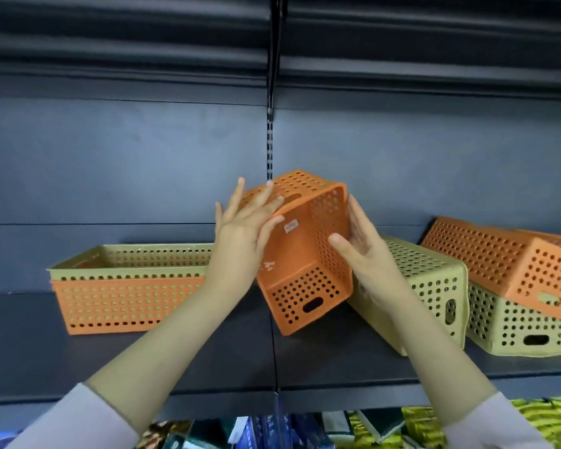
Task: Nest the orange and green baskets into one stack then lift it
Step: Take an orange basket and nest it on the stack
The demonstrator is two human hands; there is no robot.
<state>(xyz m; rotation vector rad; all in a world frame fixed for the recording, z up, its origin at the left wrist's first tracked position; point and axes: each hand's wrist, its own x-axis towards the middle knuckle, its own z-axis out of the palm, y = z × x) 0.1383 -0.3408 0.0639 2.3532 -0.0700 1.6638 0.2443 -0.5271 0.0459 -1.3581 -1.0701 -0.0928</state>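
An orange perforated basket (300, 254) is held tilted above the dark shelf, its open side facing me. My left hand (245, 226) presses on its left wall with fingers spread over the rim. My right hand (361, 243) holds its right wall, thumb inside. At the left, a green basket (127, 256) sits nested inside an orange basket (123, 304). To the right, a green basket (431, 280) lies tipped on its side. Further right, an orange basket (512, 267) rests upside down on a green basket (515, 328).
The dark metal shelf (208, 361) carries all the baskets and has a back panel with a slotted upright (270, 147). Another shelf overhangs above. Below the front edge, packaged goods (305, 429) fill the lower shelf.
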